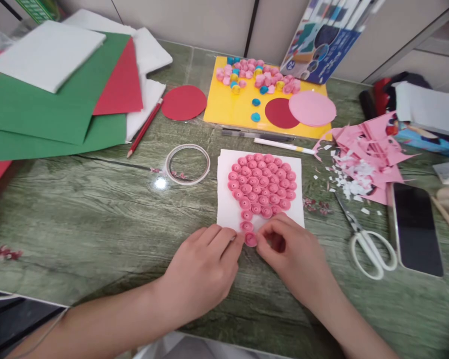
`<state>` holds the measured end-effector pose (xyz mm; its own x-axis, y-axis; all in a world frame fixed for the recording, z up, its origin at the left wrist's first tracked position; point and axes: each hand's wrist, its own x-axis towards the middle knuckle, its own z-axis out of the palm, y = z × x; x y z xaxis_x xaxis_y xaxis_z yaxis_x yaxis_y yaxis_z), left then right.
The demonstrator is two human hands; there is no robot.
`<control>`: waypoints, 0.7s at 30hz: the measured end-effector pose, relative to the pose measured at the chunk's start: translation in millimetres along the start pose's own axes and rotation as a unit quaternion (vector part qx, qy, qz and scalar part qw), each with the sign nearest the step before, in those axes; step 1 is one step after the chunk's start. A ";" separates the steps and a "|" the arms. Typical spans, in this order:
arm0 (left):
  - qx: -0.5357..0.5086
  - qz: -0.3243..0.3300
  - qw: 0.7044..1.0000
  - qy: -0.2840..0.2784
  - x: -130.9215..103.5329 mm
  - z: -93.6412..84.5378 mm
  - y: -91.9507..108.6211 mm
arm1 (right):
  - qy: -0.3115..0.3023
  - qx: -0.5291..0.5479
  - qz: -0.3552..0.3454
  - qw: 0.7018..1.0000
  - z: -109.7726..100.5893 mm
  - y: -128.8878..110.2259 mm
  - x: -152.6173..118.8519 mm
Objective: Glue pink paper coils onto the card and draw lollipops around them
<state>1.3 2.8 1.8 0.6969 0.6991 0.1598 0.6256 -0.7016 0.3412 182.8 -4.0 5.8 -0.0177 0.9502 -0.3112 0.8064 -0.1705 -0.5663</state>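
Observation:
A pink rolled-paper flower [250, 240] sits between my two hands at the lower edge of a white square sheet [224, 199]. My left hand [207, 262] has curled fingers, with the fingertips against the flower's left side. From the right, my right hand [294, 252] pinches at the same flower with thumb and forefinger. Many matching pink paper flowers [262, 182] cover the sheet in a rounded cluster, and a short column of them runs down to my fingertips. The sheet's lower edge is partly hidden by my hands.
Scissors [370, 247] and a phone [417, 229] lie right, below pink paper scraps [370, 144]. A tape roll [168, 167] and red pencil [145, 128] are left, near stacked coloured sheets [52, 109]. Behind, a yellow sheet [224, 107] bears small paper rolls beside a pen box [322, 45].

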 end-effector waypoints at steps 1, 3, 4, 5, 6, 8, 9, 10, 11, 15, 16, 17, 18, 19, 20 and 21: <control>0.000 0.000 1.000 0.002 0.0 -0.1 -0.1 | 0.000 -0.004 0.000 1.000 0.2 -0.1 -0.1; 0.001 0.001 1.000 0.005 -0.1 -0.4 -0.1 | 0.001 -0.011 -0.001 1.000 1.0 -0.5 -0.3; 0.002 0.001 1.000 0.007 -0.2 -0.6 -0.1 | 0.001 -0.013 -0.001 1.000 1.4 -0.6 -0.3; 0.002 0.002 1.000 0.008 -0.3 -0.8 -0.1 | 0.003 -0.015 -0.002 1.000 1.8 -0.7 -0.3; 0.002 0.001 1.000 0.007 -0.3 -1.0 -0.1 | 0.005 -0.018 -0.004 1.000 2.1 -0.7 -0.3; 0.001 0.000 1.000 0.002 -0.2 -1.3 -0.2 | 0.007 -0.024 -0.008 1.000 2.5 -0.4 -0.2; 0.000 -0.001 1.000 -0.001 -0.1 -1.3 -0.2 | 0.007 -0.028 -0.010 1.000 2.6 -0.3 -0.2; 0.000 -0.002 1.000 -0.004 0.1 -1.2 -0.3 | 0.007 -0.031 -0.010 0.999 2.6 -0.2 -0.2; -0.001 -0.002 1.000 -0.008 0.3 -1.1 -0.3 | 0.008 -0.033 -0.010 0.999 2.6 -0.2 -0.2; 0.000 -0.007 1.000 -0.023 0.6 -0.8 0.0 | 0.009 -0.037 -0.011 0.999 2.4 -0.8 -0.1; 0.000 -0.008 1.000 -0.026 0.6 -0.9 0.2 | 0.010 -0.037 -0.011 0.999 2.4 -1.0 -0.1; 0.001 -0.009 1.000 -0.028 0.6 -1.1 0.3 | 0.010 -0.039 -0.012 0.999 2.5 -1.2 -0.1; 0.001 -0.009 1.000 -0.029 0.6 -1.4 0.4 | 0.012 -0.039 -0.012 0.999 2.6 -1.2 -0.1; 0.001 -0.010 1.000 -0.029 0.8 -1.6 0.4 | 0.014 -0.040 -0.013 0.999 2.7 -1.2 -0.1; 0.002 -0.010 1.000 -0.027 1.0 -1.8 0.5 | 0.015 -0.039 -0.015 0.999 2.8 -1.0 -0.2; 0.001 -0.010 1.000 -0.025 1.3 -1.9 0.5 | 0.016 -0.039 -0.016 0.999 2.9 -0.8 -0.4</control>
<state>1.8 3.6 4.0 0.7015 0.7047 0.1066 0.6397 -0.6885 0.3417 180.4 -5.0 4.1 -0.0266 0.9632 -0.2676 0.8489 -0.1196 -0.5148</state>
